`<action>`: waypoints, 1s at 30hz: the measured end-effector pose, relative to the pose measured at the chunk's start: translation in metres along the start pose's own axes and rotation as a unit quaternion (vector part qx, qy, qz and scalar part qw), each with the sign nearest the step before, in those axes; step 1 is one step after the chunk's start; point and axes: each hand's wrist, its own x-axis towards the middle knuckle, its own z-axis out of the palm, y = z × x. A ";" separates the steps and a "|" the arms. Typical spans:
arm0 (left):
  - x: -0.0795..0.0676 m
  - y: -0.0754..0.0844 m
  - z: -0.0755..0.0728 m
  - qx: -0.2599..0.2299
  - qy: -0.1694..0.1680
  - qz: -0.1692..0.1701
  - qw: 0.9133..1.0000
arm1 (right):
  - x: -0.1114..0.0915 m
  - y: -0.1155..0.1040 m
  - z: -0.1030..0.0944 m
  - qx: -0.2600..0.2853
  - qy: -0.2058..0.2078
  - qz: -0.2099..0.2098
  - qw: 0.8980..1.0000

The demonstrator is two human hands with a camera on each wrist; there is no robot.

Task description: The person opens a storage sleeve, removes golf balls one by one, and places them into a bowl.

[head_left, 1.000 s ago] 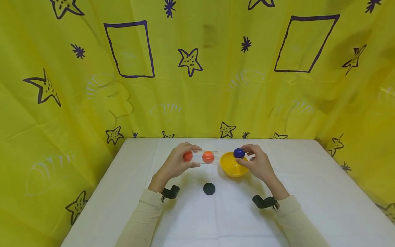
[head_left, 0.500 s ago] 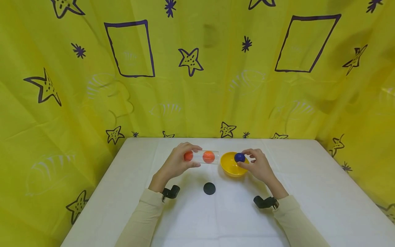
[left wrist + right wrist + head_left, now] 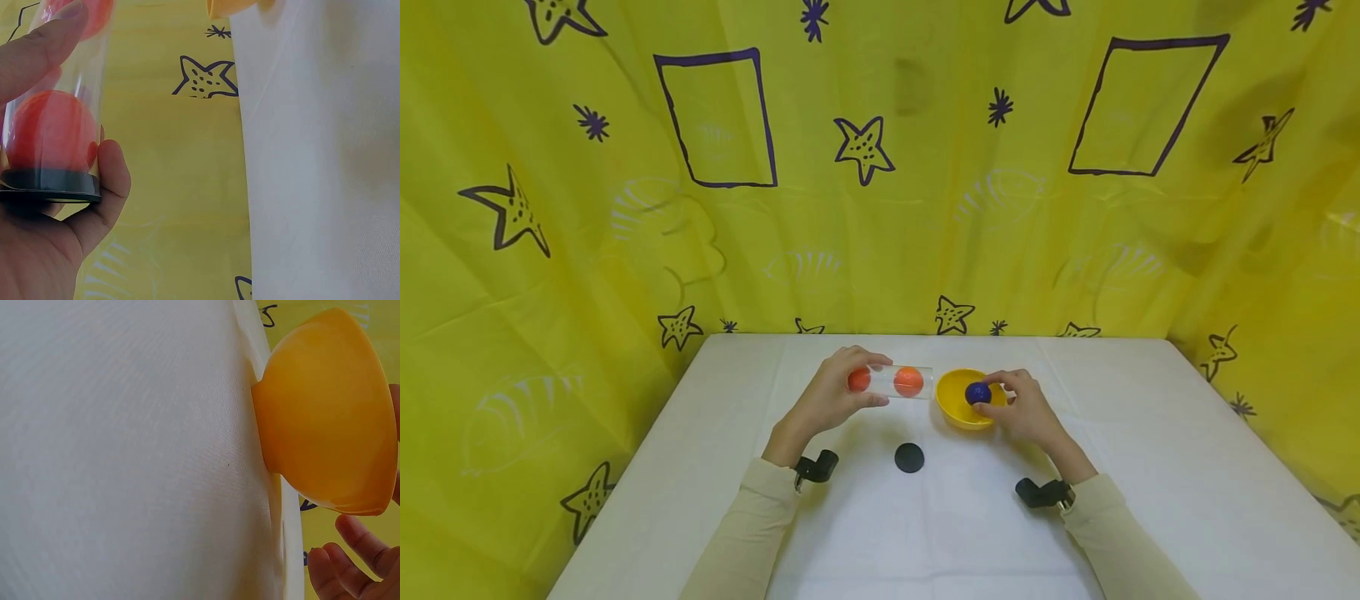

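My left hand (image 3: 827,393) grips a clear tube (image 3: 882,382) lying sideways above the table. Two orange balls are inside: one ball (image 3: 908,382) near the tube's right end, another (image 3: 859,380) by the fingers. A black cap (image 3: 50,182) closes the hand-side end in the left wrist view. Between thumb and fingers, my right hand (image 3: 1030,412) pinches a dark blue ball (image 3: 978,393) at the yellow bowl (image 3: 951,407). In the right wrist view the bowl's outer wall (image 3: 331,419) hides the ball and part of that hand.
A black round lid (image 3: 909,457) lies flat on the white table (image 3: 880,533), nearer than the bowl and tube. Behind the table hangs a yellow curtain (image 3: 910,225) with printed stars. The tube's right end sits close beside the bowl's left rim.
My right hand has lowered the blue ball from above the bowl's back rim down towards the bowl's middle. The left hand and tube have stayed nearly still.
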 end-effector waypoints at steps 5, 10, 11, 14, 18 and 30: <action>0.000 0.001 0.000 -0.006 -0.003 -0.005 1.000 | 0.001 0.002 0.001 -0.004 -0.002 -0.006 1.000; 0.000 0.002 0.000 -0.008 -0.004 -0.005 1.000 | 0.000 0.002 0.000 -0.008 -0.003 -0.008 1.000; 0.001 0.002 0.000 -0.008 -0.004 -0.005 1.000 | 0.000 0.002 0.000 -0.007 -0.003 -0.008 1.000; 0.001 0.002 -0.001 -0.006 -0.004 -0.003 1.000 | 0.000 0.002 -0.001 -0.004 -0.003 -0.005 1.000; 0.001 0.002 -0.001 -0.002 -0.001 -0.001 1.000 | 0.000 0.001 -0.001 0.001 -0.004 0.000 1.000; 0.000 0.001 -0.001 -0.001 0.006 -0.002 1.000 | -0.003 -0.014 -0.011 0.014 0.043 -0.047 0.998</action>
